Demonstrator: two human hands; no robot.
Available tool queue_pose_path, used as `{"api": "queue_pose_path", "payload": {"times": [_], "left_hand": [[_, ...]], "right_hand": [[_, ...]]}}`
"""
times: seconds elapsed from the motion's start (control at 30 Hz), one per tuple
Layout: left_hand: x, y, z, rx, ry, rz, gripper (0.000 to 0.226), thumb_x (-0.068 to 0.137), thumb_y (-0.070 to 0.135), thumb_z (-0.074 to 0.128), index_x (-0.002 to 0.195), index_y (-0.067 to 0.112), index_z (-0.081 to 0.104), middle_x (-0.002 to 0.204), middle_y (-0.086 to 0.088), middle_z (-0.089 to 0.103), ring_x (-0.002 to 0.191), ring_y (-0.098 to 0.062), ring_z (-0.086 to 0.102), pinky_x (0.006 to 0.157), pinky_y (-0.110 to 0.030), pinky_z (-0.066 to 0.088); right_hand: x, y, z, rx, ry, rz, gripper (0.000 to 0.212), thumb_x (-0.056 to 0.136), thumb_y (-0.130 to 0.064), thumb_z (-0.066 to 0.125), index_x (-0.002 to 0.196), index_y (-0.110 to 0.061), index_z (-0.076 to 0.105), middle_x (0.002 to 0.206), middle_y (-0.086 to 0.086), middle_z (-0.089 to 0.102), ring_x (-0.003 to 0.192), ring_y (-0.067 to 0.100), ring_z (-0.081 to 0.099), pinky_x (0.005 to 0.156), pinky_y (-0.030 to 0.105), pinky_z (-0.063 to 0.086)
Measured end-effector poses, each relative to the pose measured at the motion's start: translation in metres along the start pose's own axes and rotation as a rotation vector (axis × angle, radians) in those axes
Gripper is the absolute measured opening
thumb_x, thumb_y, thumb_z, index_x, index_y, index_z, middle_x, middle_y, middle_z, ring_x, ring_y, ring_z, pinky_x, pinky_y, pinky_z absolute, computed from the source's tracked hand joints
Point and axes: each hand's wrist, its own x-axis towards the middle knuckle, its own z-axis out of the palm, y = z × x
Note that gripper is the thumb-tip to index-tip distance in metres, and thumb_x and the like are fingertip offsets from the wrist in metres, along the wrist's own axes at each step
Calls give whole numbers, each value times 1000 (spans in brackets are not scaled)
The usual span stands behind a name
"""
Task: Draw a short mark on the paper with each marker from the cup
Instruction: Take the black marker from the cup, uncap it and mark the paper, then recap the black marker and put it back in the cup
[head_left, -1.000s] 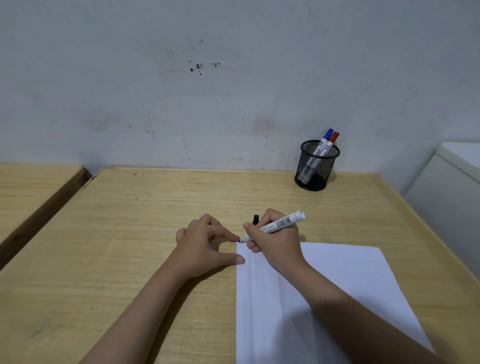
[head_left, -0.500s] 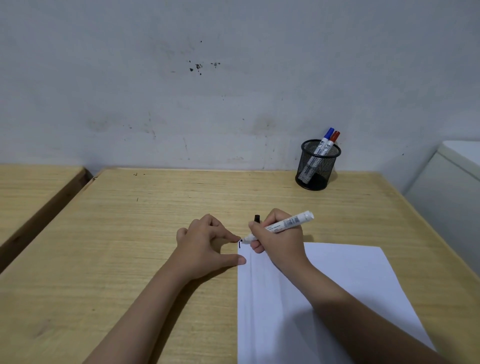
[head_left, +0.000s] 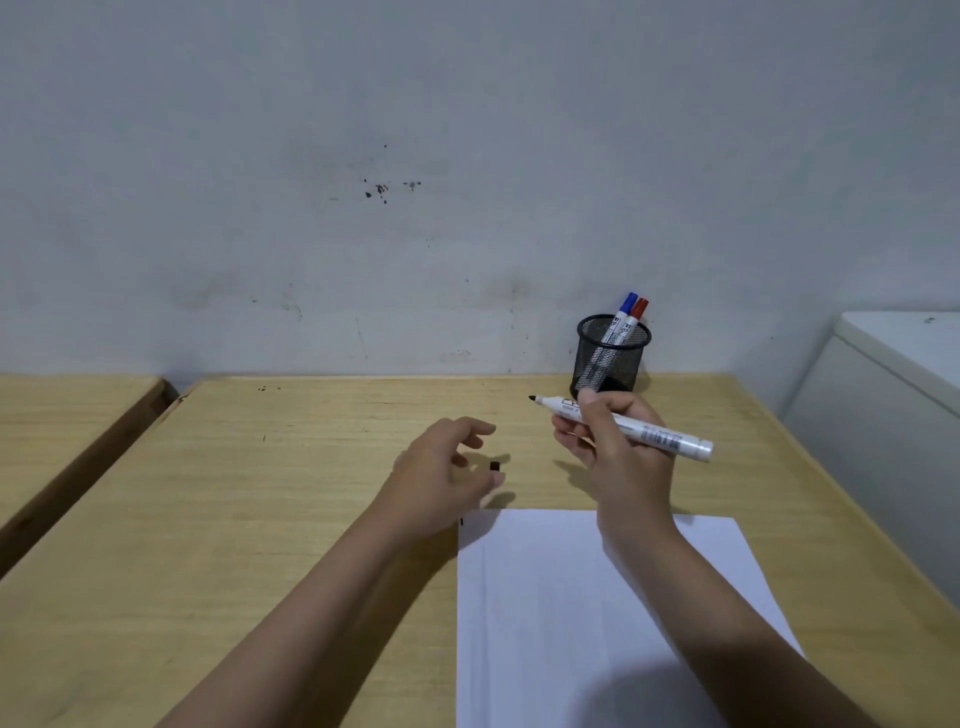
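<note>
My right hand (head_left: 618, 457) holds an uncapped white marker (head_left: 654, 434) above the table, its black tip pointing left, clear of the paper. The white paper (head_left: 597, 623) lies in front of me with a short black mark (head_left: 461, 521) at its top left corner. My left hand (head_left: 441, 478) hovers with fingers apart beside the small black cap (head_left: 496, 466), which stands on the table just right of the fingers. A black mesh cup (head_left: 610, 358) at the back holds a blue-capped marker (head_left: 623, 312) and a red-capped marker (head_left: 635, 318).
The wooden table (head_left: 260, 519) ends at a grey wall. A second wooden surface (head_left: 67, 415) sits to the left across a gap. A white cabinet (head_left: 893, 405) stands close to the table's right edge.
My right hand lifted the marker off the paper and swung its tip up and away. My left hand left the paper's corner and moved toward the cap. A black mark now shows.
</note>
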Motion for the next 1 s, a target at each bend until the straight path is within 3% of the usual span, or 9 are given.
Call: {"api": "queue_pose_path", "payload": {"times": [0.1, 0.23, 0.33, 0.43, 0.53, 1.0], "left_hand": [[16, 8, 9, 88, -44, -2, 31, 78, 22, 69, 108, 28, 63, 105, 5, 60, 88, -13, 61, 81, -36, 54], [26, 7, 16, 75, -88, -19, 4, 78, 13, 70, 80, 16, 71, 79, 4, 70, 69, -3, 65, 70, -25, 55], [23, 16, 10, -247, -47, -31, 5, 75, 9, 74, 78, 12, 71, 71, 4, 70, 62, 2, 64, 63, -13, 50], [13, 33, 0, -710, -82, -55, 7, 76, 3, 70, 80, 8, 71, 70, -3, 72, 70, -12, 69, 72, -22, 57], [5, 46, -4, -875, -111, -62, 9, 79, 0, 65, 80, 8, 70, 71, -2, 74, 70, -13, 71, 75, -24, 59], [-11, 59, -12, -878, -129, -39, 8, 72, 5, 69, 79, 9, 70, 73, -3, 75, 71, -13, 71, 78, -24, 58]], "right_hand": [[-6, -5, -12, -125, -31, -49, 12, 83, -15, 68, 73, -14, 62, 68, 0, 70, 57, 10, 66, 54, 24, 55], [-12, -12, -29, -178, -18, -79, 11, 80, -16, 71, 76, -11, 63, 56, -1, 64, 45, 11, 55, 44, 24, 47], [-14, -15, -40, -189, -3, -84, 16, 79, -15, 71, 76, -4, 60, 51, 1, 63, 39, 8, 48, 40, 22, 41], [-16, -19, -45, -183, -4, -97, 19, 80, -14, 71, 73, -1, 58, 49, 2, 63, 38, 6, 47, 38, 21, 38], [-19, -21, -47, -164, -11, -111, 18, 80, -13, 71, 71, -4, 57, 48, 2, 63, 38, 5, 47, 37, 20, 36], [-22, -29, -43, -185, -62, -163, 19, 79, -14, 72, 68, -5, 59, 51, 3, 64, 39, 8, 47, 42, 26, 36]]}}
